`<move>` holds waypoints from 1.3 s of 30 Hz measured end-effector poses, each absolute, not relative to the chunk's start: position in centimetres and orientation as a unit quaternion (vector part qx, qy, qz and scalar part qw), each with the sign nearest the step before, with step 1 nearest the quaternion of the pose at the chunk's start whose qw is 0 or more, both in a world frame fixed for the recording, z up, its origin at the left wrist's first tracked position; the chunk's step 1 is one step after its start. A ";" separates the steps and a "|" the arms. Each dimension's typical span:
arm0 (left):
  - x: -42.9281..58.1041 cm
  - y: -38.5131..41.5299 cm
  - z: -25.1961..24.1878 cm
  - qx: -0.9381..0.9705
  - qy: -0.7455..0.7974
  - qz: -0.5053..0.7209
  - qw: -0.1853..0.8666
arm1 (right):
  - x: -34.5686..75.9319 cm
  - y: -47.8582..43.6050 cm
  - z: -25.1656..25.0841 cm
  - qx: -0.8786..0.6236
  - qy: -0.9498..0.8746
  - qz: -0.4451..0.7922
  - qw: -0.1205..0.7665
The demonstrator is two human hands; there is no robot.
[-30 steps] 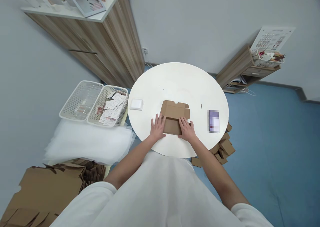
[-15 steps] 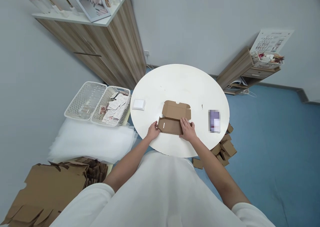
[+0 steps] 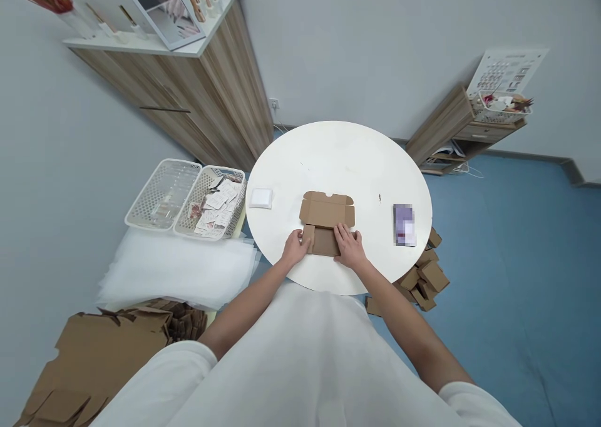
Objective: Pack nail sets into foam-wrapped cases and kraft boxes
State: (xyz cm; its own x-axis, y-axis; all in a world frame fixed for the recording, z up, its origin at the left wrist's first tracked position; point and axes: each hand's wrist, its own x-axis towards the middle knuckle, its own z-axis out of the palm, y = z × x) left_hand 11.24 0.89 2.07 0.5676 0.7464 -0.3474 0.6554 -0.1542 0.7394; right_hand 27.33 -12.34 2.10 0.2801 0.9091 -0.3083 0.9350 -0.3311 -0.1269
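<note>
A brown cardboard box blank lies partly folded on the round white table, near its front edge. My left hand grips the blank's left side flap, which is folded in over the panel. My right hand presses on the right part of the front panel with fingers bent. The blank's lid part lies flat beyond my hands. A small white pad lies to the left on the table. A purple and white packet lies to the right.
Two white mesh baskets stand left of the table, one with several paper slips. White foam sheets lie under them. Flat cardboard blanks pile at lower left. Folded small boxes lie on the blue floor at right.
My left hand folded the left side flap from spread out to lying inward over the panel. My right hand stayed pressed on the right side.
</note>
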 end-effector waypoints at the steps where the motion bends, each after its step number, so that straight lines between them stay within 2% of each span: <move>1: 11.3 1.2 2.0 0.762 0.469 0.037 0.444 | 27.3 -12.4 2.2 0.795 0.583 -0.165 0.042; 11: 11.7 2.4 1.9 0.815 0.478 -0.067 0.319 | 27.4 -12.9 3.1 0.753 0.626 -0.189 0.076; 15: 11.4 2.2 2.1 0.823 0.449 -0.049 0.344 | 27.8 -13.1 3.3 0.758 0.621 -0.182 0.082; 19: 10.2 2.4 2.6 0.848 0.341 -0.028 0.404 | 28.5 -13.1 3.3 0.759 0.620 -0.183 0.073; 22: 10.2 3.0 2.9 0.881 0.272 -0.082 0.377 | 29.0 -12.9 3.2 0.756 0.623 -0.190 0.064; 25: 11.1 3.6 3.0 0.888 0.278 -0.132 0.342 | 29.4 -12.8 3.2 0.751 0.627 -0.202 0.043; 28: 12.0 3.7 3.0 0.888 0.292 -0.145 0.326 | 29.7 -13.6 3.3 0.759 0.614 -0.213 -0.016; 30: 12.5 3.5 3.1 0.888 0.300 -0.147 0.317 | 30.0 -14.6 3.3 0.800 0.554 -0.216 -0.088; 33: 13.0 3.2 3.6 0.888 0.309 -0.152 0.303 | 30.2 -16.4 3.1 0.871 0.350 -0.245 -0.243; 36: 13.5 3.1 4.0 0.887 0.313 -0.158 0.301 | 30.4 -17.5 2.9 0.841 0.148 -0.340 -0.393; 39: 14.0 3.1 4.4 0.886 0.314 -0.172 0.294 | 30.7 -17.5 3.0 0.781 0.055 -0.410 -0.468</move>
State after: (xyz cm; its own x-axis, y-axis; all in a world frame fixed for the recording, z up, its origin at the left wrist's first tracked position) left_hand 14.02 3.09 4.36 0.7433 0.4555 -0.4899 0.6580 -0.6301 0.4124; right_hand 30.66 -17.49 3.02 0.6577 0.4699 -0.5887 -0.2971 -0.5564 -0.7760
